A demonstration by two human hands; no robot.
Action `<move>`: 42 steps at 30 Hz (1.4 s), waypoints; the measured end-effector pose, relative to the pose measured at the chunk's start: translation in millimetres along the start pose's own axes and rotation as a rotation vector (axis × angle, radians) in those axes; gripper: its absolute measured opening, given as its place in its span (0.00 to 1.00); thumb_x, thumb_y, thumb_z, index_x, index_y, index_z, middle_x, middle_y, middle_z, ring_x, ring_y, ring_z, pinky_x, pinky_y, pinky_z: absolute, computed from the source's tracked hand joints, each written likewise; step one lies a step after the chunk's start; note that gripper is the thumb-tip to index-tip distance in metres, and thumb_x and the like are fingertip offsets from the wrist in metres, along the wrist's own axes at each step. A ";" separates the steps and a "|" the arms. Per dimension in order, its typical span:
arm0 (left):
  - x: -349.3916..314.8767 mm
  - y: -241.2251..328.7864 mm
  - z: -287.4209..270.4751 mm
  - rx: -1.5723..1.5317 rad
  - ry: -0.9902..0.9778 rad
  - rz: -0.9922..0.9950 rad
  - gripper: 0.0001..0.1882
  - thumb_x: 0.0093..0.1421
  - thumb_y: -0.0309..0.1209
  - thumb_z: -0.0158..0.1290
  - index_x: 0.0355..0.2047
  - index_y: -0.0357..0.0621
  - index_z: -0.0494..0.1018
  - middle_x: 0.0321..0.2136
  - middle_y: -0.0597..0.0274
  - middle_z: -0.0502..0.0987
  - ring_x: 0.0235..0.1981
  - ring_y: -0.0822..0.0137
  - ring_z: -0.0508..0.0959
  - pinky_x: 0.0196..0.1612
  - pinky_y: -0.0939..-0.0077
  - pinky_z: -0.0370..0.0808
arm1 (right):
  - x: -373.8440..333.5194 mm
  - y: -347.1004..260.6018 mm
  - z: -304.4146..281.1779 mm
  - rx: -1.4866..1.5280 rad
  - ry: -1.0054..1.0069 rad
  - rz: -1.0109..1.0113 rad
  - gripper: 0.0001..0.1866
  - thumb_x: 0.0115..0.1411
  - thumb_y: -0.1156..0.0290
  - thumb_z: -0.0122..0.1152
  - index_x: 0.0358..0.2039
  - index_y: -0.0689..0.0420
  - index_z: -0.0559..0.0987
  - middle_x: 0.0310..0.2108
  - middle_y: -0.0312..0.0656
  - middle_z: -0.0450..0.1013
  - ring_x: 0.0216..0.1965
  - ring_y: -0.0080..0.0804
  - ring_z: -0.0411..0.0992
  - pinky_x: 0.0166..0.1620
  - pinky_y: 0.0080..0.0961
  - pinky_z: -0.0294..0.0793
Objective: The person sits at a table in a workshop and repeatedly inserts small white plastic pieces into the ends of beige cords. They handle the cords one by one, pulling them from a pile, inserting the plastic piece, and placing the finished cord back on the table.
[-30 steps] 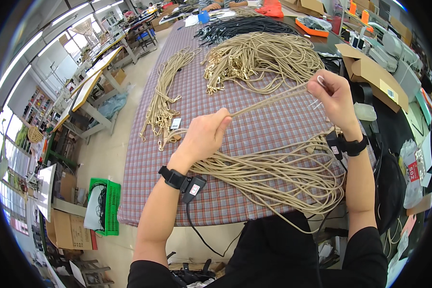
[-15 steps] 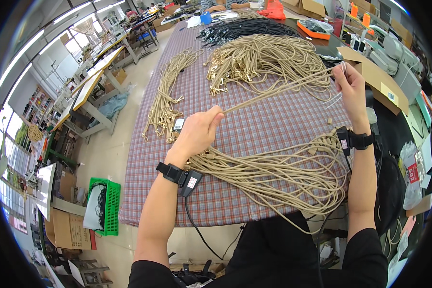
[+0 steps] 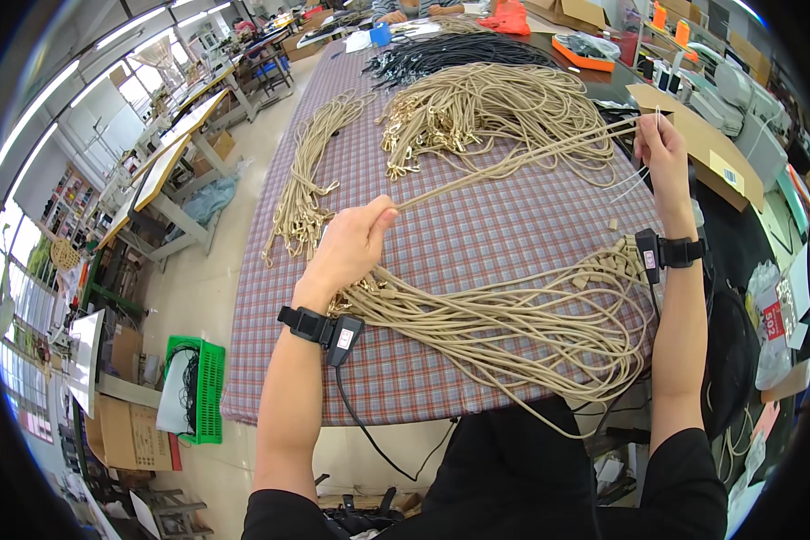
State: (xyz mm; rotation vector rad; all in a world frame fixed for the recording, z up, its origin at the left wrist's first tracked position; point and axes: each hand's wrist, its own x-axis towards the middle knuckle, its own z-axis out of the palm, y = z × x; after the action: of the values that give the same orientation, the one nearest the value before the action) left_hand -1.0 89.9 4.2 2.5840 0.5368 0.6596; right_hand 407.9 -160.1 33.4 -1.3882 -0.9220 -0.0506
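a tan cord (image 3: 513,162) is stretched taut above the checked surface (image 3: 513,234), one end pinched in the closed fingers of the left hand (image 3: 351,243), the other gripped by the closed right hand (image 3: 661,148), which also has a few thin pale strands hanging from it. both hands are shut on that one cord, lifted just off the surface.

judging by how things lie, the work looks partway through: a big tangled heap of cords with metal clips (image 3: 477,108) sits beyond the stretched cord and appears still to be gone through, a looped bundle of cords (image 3: 513,315) lies on the near side of it, under the wrists, and a smaller straightened bunch (image 3: 306,189) lies left of it.

bare surface shows right under the cord. the near bundle spills over the surface's front edge. cardboard boxes (image 3: 702,135) crowd close beside the right hand; left of the left hand the surface ends above open floor.
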 end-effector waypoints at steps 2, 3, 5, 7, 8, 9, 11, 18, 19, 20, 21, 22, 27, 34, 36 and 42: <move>1.1 -2.9 1.6 0.001 0.019 0.023 0.15 0.79 0.36 0.48 0.39 0.36 0.70 0.26 0.43 0.74 0.28 0.39 0.75 0.34 0.54 0.72 | 4.3 5.4 -6.8 0.014 0.012 0.013 0.17 0.79 0.59 0.57 0.34 0.55 0.76 0.24 0.24 0.64 0.27 0.12 0.59 0.31 0.19 0.56; 1.6 -4.4 2.0 0.002 0.029 0.034 0.15 0.78 0.36 0.48 0.38 0.36 0.70 0.26 0.43 0.73 0.27 0.39 0.74 0.34 0.54 0.72 | 6.0 7.5 -11.3 -0.044 0.007 0.004 0.16 0.80 0.59 0.55 0.35 0.55 0.77 0.24 0.25 0.64 0.27 0.13 0.59 0.32 0.18 0.57; 1.5 -5.6 -0.3 0.009 0.023 0.045 0.14 0.78 0.35 0.48 0.38 0.36 0.70 0.25 0.43 0.72 0.27 0.39 0.74 0.33 0.53 0.71 | 9.3 12.4 -18.6 -0.159 -0.007 -0.014 0.16 0.81 0.59 0.52 0.38 0.56 0.78 0.25 0.26 0.65 0.28 0.14 0.59 0.33 0.18 0.59; 1.3 -6.0 -1.3 0.017 0.017 0.049 0.14 0.78 0.35 0.48 0.38 0.36 0.70 0.24 0.42 0.71 0.26 0.39 0.73 0.32 0.53 0.70 | 11.7 17.5 -20.2 -0.185 0.019 -0.025 0.16 0.81 0.59 0.52 0.38 0.56 0.77 0.25 0.26 0.64 0.28 0.15 0.59 0.33 0.19 0.59; 1.1 -5.7 -1.5 0.022 0.013 0.048 0.14 0.78 0.35 0.48 0.38 0.37 0.70 0.24 0.42 0.71 0.26 0.39 0.73 0.31 0.53 0.69 | 12.2 18.7 -21.2 -0.198 0.032 -0.029 0.17 0.81 0.59 0.52 0.37 0.56 0.77 0.25 0.25 0.63 0.28 0.15 0.59 0.33 0.20 0.59; 1.1 -5.2 -1.8 0.028 0.010 0.046 0.14 0.78 0.35 0.49 0.38 0.37 0.70 0.23 0.42 0.70 0.25 0.39 0.72 0.31 0.53 0.68 | 12.6 19.5 -22.9 -0.213 0.051 -0.029 0.17 0.81 0.59 0.52 0.37 0.56 0.77 0.25 0.26 0.63 0.28 0.15 0.58 0.33 0.21 0.59; 0.2 -4.7 -2.0 0.027 -0.007 0.010 0.13 0.78 0.36 0.49 0.39 0.37 0.70 0.22 0.43 0.70 0.24 0.39 0.72 0.31 0.53 0.68 | 13.0 20.6 -25.1 -0.241 0.085 -0.029 0.17 0.81 0.59 0.52 0.37 0.57 0.77 0.25 0.26 0.62 0.28 0.16 0.57 0.33 0.22 0.59; 2.8 -1.0 2.0 0.021 0.018 -0.055 0.12 0.78 0.35 0.49 0.40 0.40 0.72 0.22 0.42 0.71 0.24 0.40 0.73 0.31 0.54 0.69 | 15.9 21.1 -34.6 -0.406 0.170 -0.086 0.18 0.78 0.58 0.58 0.45 0.64 0.81 0.29 0.34 0.73 0.32 0.23 0.67 0.39 0.28 0.69; 3.6 0.5 6.7 0.034 0.030 -0.029 0.12 0.78 0.36 0.49 0.41 0.40 0.73 0.22 0.43 0.71 0.24 0.41 0.73 0.31 0.54 0.69 | 16.6 19.4 -35.7 -0.407 0.194 -0.091 0.18 0.77 0.58 0.60 0.46 0.63 0.82 0.29 0.35 0.74 0.31 0.24 0.67 0.38 0.28 0.70; 4.2 2.5 12.1 0.047 0.043 -0.002 0.12 0.78 0.36 0.50 0.41 0.40 0.73 0.21 0.43 0.72 0.24 0.41 0.73 0.31 0.54 0.69 | 16.9 17.8 -36.5 -0.409 0.218 -0.096 0.17 0.76 0.58 0.61 0.46 0.62 0.82 0.29 0.36 0.74 0.31 0.25 0.67 0.38 0.28 0.70; 4.4 4.2 16.1 0.059 0.056 0.026 0.12 0.78 0.36 0.50 0.41 0.40 0.73 0.21 0.43 0.72 0.24 0.41 0.72 0.31 0.55 0.70 | 14.7 17.5 -36.3 -0.508 0.253 -0.130 0.16 0.74 0.59 0.64 0.45 0.62 0.82 0.29 0.36 0.74 0.31 0.27 0.68 0.38 0.29 0.70; 3.6 7.2 15.0 0.050 0.044 0.003 0.12 0.78 0.36 0.50 0.42 0.39 0.74 0.22 0.44 0.73 0.24 0.42 0.73 0.32 0.56 0.70 | 8.2 9.5 -24.8 -0.599 0.286 -0.162 0.14 0.72 0.61 0.66 0.43 0.61 0.82 0.29 0.37 0.74 0.30 0.28 0.68 0.37 0.29 0.70; 1.9 21.9 19.2 -0.198 -0.012 -0.042 0.13 0.79 0.33 0.47 0.48 0.35 0.76 0.29 0.53 0.80 0.31 0.60 0.78 0.37 0.66 0.73 | -15.0 -31.8 12.1 -0.661 0.147 -0.459 0.13 0.63 0.72 0.76 0.29 0.62 0.78 0.29 0.41 0.73 0.30 0.33 0.71 0.35 0.29 0.71; -5.7 50.8 25.3 -0.574 -0.125 -0.077 0.13 0.76 0.22 0.48 0.58 0.37 0.74 0.38 0.63 0.84 0.39 0.78 0.76 0.41 0.79 0.72 | -77.9 -74.0 91.6 -0.235 -0.545 -0.654 0.05 0.66 0.75 0.68 0.40 0.63 0.81 0.41 0.46 0.77 0.45 0.47 0.77 0.50 0.41 0.76; -5.2 61.4 30.5 -0.654 -0.114 -0.047 0.15 0.74 0.19 0.49 0.60 0.38 0.71 0.39 0.61 0.84 0.39 0.78 0.76 0.41 0.79 0.72 | -92.9 -69.5 107.2 -0.182 -0.575 -0.620 0.08 0.65 0.75 0.68 0.44 0.61 0.81 0.43 0.47 0.78 0.46 0.48 0.78 0.50 0.42 0.77; -12.5 76.1 42.7 -0.749 -0.047 0.055 0.15 0.71 0.16 0.53 0.56 0.37 0.70 0.38 0.56 0.85 0.43 0.69 0.85 0.46 0.74 0.80 | -105.2 -61.2 113.9 -0.110 -0.770 -0.411 0.13 0.62 0.80 0.69 0.47 0.61 0.82 0.42 0.46 0.81 0.41 0.44 0.80 0.45 0.36 0.80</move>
State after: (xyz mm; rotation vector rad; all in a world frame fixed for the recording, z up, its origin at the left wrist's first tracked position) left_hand 30.8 7.7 2.1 1.9033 0.1498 0.6567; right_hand 245.9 -128.1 11.3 -1.3060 -1.8626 0.1356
